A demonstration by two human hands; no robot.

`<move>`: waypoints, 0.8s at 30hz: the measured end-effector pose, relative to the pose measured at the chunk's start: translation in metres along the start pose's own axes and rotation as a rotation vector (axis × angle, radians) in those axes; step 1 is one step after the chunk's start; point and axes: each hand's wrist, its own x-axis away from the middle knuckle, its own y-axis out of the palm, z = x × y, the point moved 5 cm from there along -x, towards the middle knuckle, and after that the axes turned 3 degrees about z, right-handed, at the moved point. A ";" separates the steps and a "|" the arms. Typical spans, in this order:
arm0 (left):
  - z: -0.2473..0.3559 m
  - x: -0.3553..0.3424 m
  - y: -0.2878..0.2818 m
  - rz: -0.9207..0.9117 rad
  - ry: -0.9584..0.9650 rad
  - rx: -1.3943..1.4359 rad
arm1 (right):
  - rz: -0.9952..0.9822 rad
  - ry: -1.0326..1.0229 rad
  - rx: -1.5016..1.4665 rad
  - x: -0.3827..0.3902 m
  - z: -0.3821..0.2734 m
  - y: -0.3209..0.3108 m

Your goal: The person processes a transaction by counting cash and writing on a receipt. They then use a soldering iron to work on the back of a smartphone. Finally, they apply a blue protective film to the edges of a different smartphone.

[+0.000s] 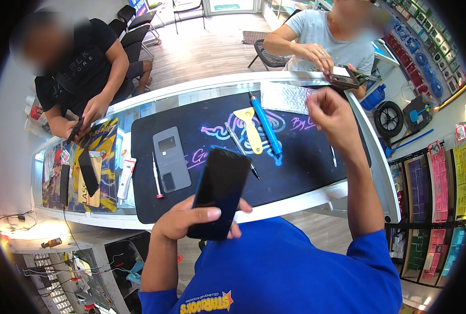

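My left hand grips a black smartphone, screen up, over the counter's front edge. My right hand is raised above the mat's right side with fingers curled; whatever they may hold is hidden. It is nearest a sheet of bubble wrap. On the black mat lie a grey phone back or case, a red-ended screwdriver, a yellow scraper, a long blue tool, a pen and a thin tool. A white tube is left of the mat.
Across the glass counter, a person in black at left holds a phone; another in grey at right handles a small dark object. Phones lie on a patterned mat at left. A cluttered shelf and racks flank me.
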 end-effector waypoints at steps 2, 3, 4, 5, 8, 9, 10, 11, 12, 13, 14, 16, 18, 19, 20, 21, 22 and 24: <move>0.005 -0.006 -0.005 0.153 0.093 0.068 | -0.032 -0.016 0.339 0.023 0.029 -0.007; 0.002 -0.011 -0.009 0.208 0.119 0.078 | -0.052 -0.063 0.554 0.034 0.038 -0.005; -0.005 -0.016 -0.014 0.270 0.149 0.090 | -0.047 -0.161 0.649 0.043 0.048 -0.002; -0.010 -0.023 -0.018 0.322 0.177 0.101 | -0.033 -0.257 0.749 0.050 0.051 0.001; -0.014 -0.046 -0.018 0.454 0.364 0.115 | 0.076 -0.245 0.785 0.057 0.032 0.003; -0.014 -0.050 -0.021 0.511 0.446 0.109 | 0.111 -0.218 0.798 0.059 0.021 0.006; -0.017 -0.055 -0.024 0.455 0.415 0.151 | 0.087 -0.183 0.615 0.061 0.013 0.010; -0.013 -0.057 -0.020 0.477 0.431 0.173 | 0.060 -0.150 0.432 0.063 0.007 0.018; -0.009 -0.062 -0.011 0.500 0.447 0.194 | 0.032 -0.118 0.249 0.067 0.003 0.028; -0.006 -0.069 -0.004 0.518 0.463 0.218 | -0.088 0.036 -0.193 0.075 0.010 0.052; -0.006 -0.077 -0.004 0.546 0.545 0.130 | -0.291 0.004 -0.399 0.079 0.003 0.077; 0.004 -0.082 0.009 0.705 0.578 -0.392 | -0.388 0.203 -0.749 0.096 0.012 0.128; 0.008 -0.089 0.002 0.805 0.660 -0.896 | -0.387 0.203 -0.840 0.096 0.005 0.144; 0.012 -0.090 0.004 0.798 0.729 -0.821 | -0.393 0.158 -0.819 0.091 -0.003 0.144; 0.015 -0.092 0.008 0.789 0.797 -0.746 | -0.399 0.112 -0.797 0.086 -0.012 0.143; 0.018 -0.092 0.010 0.718 0.825 -0.555 | -0.397 0.070 -0.697 0.082 -0.021 0.142; 0.022 -0.091 0.015 0.648 0.847 -0.360 | -0.396 0.029 -0.595 0.079 -0.030 0.141; 0.032 -0.085 0.021 0.481 0.837 0.057 | -0.393 -0.163 -0.247 0.069 -0.030 0.142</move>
